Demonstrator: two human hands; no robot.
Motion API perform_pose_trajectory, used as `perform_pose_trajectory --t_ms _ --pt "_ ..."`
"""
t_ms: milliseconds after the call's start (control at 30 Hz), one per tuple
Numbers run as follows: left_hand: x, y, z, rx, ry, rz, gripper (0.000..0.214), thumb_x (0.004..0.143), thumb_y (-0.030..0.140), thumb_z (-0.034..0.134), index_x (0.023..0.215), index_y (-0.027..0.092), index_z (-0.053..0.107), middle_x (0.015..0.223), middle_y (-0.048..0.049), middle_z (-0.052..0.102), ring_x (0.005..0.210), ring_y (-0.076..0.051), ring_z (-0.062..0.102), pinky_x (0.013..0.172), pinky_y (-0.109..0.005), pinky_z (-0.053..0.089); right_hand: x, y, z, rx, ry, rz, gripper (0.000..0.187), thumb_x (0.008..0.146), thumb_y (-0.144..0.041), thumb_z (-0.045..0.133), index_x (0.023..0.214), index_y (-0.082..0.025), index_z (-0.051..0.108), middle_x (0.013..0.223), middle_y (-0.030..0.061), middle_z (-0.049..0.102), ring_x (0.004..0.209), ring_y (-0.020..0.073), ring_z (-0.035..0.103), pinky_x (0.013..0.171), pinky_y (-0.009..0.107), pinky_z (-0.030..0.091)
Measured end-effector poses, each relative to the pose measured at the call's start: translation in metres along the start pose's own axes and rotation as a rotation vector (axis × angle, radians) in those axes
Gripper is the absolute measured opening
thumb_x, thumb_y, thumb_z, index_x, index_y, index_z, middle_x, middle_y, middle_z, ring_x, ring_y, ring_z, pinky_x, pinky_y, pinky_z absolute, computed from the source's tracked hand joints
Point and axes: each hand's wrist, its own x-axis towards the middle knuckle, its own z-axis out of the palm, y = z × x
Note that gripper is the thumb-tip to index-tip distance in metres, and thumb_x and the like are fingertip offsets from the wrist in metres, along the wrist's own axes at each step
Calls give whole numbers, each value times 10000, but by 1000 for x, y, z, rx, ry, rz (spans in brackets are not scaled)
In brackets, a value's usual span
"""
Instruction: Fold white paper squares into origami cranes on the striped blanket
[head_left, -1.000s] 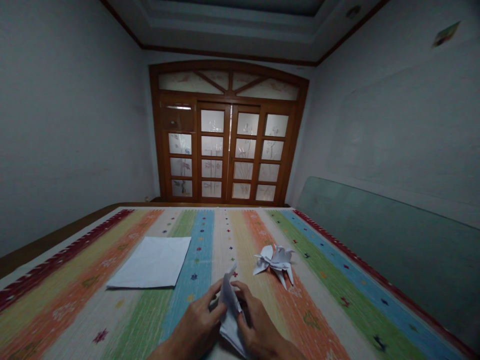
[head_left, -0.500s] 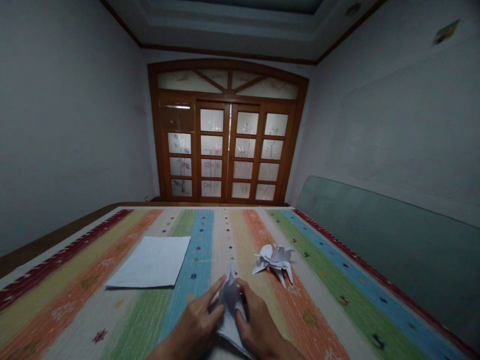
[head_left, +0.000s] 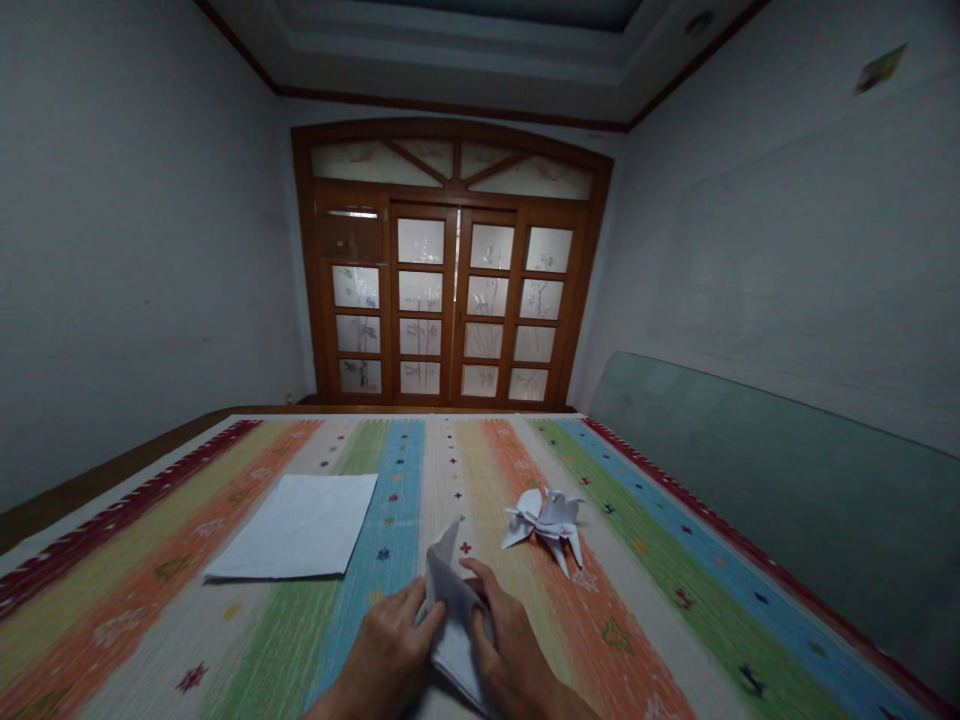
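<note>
Folded paper model (head_left: 454, 625) is being held low over the striped woven rug (head_left: 127, 640), its narrow point tilting up and away from the person. Left hand (head_left: 386, 645) is grasping one flank and right hand (head_left: 514, 645) the other, fingers clenched on the layers, apparently to keep the folds from springing open. Origami figure (head_left: 544, 525) is sitting ahead to the right, white paper sheet (head_left: 296, 525) lying flat ahead to the left, both seemingly placed clear of the hands.
</note>
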Motion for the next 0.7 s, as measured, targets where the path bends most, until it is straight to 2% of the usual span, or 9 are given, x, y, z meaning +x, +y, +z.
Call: perform_pose_trajectory --t_ms 100,267,433,600,700 --pt "-4 1 4 0 -40 -40 369 720 -26 476 952 218 627 850 -91 684 690 -256 676 623 -327 585 -1 1 0 14 3 9 571 842 -62 482 1394 -210 463 1109 90 741 1003 218 714 914 318 539" --pt "-3 4 2 13 -87 -68 490 684 -40 495 1076 218 639 761 -51 656 610 -226 635 584 -286 554 -2 0 2 78 -63 -4 712 761 -21 521 1430 -237 412 1126 82 734 1032 223 710 947 346 541" --pt "-2 5 2 7 -135 -71 571 680 -27 526 1182 230 615 815 -68 703 724 -251 669 649 -296 564 -4 3 3 77 -58 18 698 787 -31 537 1437 -253 411 1168 96 725 1060 231 705 968 368 536" --pt "-2 5 1 -57 -145 -85 401 676 -8 538 987 227 634 881 -85 723 800 -260 684 704 -308 575 -2 0 1 70 -59 4 649 811 -44 532 1416 -255 432 1158 83 735 1047 225 711 948 343 540" --pt "-2 6 -2 -97 -109 -81 386 687 -19 516 971 224 611 907 -83 717 829 -252 684 737 -300 575 0 -4 0 53 -51 4 618 812 -46 511 1396 -238 447 1113 72 749 1000 217 724 920 327 544"
